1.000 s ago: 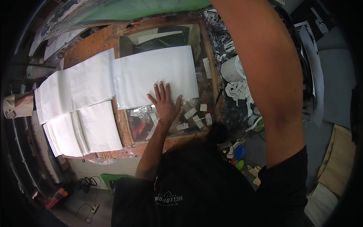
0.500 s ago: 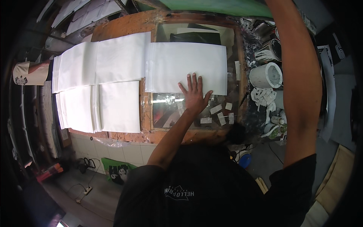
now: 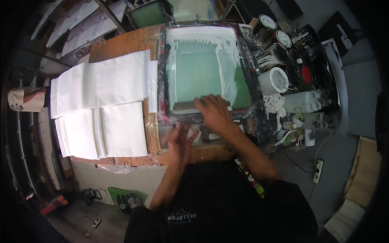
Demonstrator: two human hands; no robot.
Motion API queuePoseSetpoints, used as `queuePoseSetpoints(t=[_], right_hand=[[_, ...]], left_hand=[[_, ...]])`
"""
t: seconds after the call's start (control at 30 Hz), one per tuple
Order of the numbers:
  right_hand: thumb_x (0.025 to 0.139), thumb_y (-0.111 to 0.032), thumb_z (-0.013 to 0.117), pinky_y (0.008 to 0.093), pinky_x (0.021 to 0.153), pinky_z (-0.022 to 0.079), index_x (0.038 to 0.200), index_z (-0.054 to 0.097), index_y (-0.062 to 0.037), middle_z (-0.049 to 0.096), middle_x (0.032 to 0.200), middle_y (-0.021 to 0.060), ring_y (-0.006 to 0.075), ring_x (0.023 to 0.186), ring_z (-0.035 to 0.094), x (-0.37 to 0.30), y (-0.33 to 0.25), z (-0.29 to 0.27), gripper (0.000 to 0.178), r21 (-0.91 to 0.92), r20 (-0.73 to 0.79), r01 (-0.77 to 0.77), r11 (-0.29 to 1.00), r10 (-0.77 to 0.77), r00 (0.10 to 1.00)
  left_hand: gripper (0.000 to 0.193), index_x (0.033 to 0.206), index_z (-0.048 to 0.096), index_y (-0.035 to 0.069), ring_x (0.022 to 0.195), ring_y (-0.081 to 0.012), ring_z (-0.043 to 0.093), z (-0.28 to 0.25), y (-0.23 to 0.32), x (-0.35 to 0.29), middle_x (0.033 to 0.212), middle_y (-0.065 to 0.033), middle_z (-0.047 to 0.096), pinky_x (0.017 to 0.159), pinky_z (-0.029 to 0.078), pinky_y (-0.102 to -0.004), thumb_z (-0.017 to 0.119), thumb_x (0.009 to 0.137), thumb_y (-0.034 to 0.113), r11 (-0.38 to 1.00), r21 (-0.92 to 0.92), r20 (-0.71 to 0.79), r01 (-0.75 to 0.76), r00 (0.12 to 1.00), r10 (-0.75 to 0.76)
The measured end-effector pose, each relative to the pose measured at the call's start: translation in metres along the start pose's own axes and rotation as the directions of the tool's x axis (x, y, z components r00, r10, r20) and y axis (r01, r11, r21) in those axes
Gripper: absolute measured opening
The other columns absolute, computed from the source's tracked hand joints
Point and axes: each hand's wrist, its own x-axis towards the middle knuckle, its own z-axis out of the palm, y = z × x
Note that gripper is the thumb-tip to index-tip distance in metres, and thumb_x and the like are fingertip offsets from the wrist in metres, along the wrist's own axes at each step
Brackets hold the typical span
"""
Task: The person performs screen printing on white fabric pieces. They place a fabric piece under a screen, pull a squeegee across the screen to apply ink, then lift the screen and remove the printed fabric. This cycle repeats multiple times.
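Observation:
A screen-printing frame with green mesh lies flat over the glass-topped table. White ink is smeared along its far and right parts. At the near end of the mesh, my right hand is closed on a dark squeegee, slightly blurred. My left hand is at the frame's near edge with its fingers apart, holding nothing. The edge of a white sheet sticks out from under the frame's left side; the rest of it is hidden.
Overlapping white sheets cover the wooden table's left part. On the right stand ink cans, a white tub, a crumpled white rag and translucent bottles. A power strip lies on the floor at right.
The screen frame has come down over the white sheet. My right arm has moved from the far right to the squeegee; my left hand has left the sheet and drawn back toward me.

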Motion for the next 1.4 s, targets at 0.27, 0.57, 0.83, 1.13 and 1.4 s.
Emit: queuePoseSetpoints(t=[0.27,0.57,0.83,1.13,1.4], right_hand=[[0.077,0.004,0.062,0.0477,0.090,0.043,0.121,0.059,-0.0071,0.066,0.112,0.0102,0.0321,0.110,0.061,-0.012,0.019,0.051,0.045,0.191,0.195,-0.151,0.970,0.114,0.974],[0.079,0.000,0.062,0.0527,0.103,0.036,0.126,0.060,-0.0061,0.064,0.124,0.0140,0.0323,0.121,0.057,-0.049,0.003,0.087,0.048,-0.004,0.046,-0.132,0.991,0.132,0.990],[0.079,0.003,0.060,0.0520,0.100,0.037,0.120,0.064,-0.0061,0.066,0.122,0.0145,0.0323,0.117,0.059,0.050,0.056,0.106,0.043,-0.078,-0.047,-0.141,0.987,0.138,0.989],[0.077,0.004,0.063,0.0512,0.087,0.046,0.118,0.068,-0.0106,0.072,0.107,0.0106,0.0313,0.103,0.066,0.160,0.126,0.068,0.043,-0.004,0.210,-0.210,0.978,0.206,0.956],[0.072,0.002,0.063,0.0478,0.091,0.041,0.119,0.063,-0.0060,0.068,0.109,0.0135,0.0318,0.108,0.061,-0.006,0.013,0.002,0.048,0.107,0.076,-0.081,0.991,0.073,0.994]], left_hand=[[0.029,0.118,0.056,0.006,0.126,-0.0276,0.051,-0.036,-0.033,0.045,0.124,-0.0112,0.057,0.106,0.031,-0.0635,0.051,0.094,0.021,0.986,0.006,-0.363,0.166,0.919,-0.152],[0.022,0.111,0.057,0.006,0.128,-0.0287,0.052,-0.041,-0.040,0.050,0.120,-0.0123,0.059,0.105,0.032,-0.0638,0.052,0.092,0.016,0.989,-0.014,-0.330,0.149,0.933,-0.145],[0.019,0.103,0.057,0.011,0.122,-0.0279,0.055,-0.042,-0.043,0.043,0.117,-0.0078,0.059,0.095,0.040,-0.0534,0.058,0.088,0.023,0.991,0.031,-0.336,0.131,0.935,-0.113],[0.019,0.102,0.055,0.013,0.113,-0.0261,0.059,-0.039,-0.039,0.043,0.110,-0.0045,0.058,0.084,0.045,-0.0476,0.060,0.086,0.020,0.982,0.089,-0.324,0.165,0.937,-0.128],[0.019,0.107,0.052,0.013,0.111,-0.0272,0.060,-0.026,-0.023,0.027,0.113,-0.0063,0.060,0.092,0.047,-0.0460,0.059,0.090,0.015,0.991,0.090,-0.275,0.098,0.959,-0.070]])
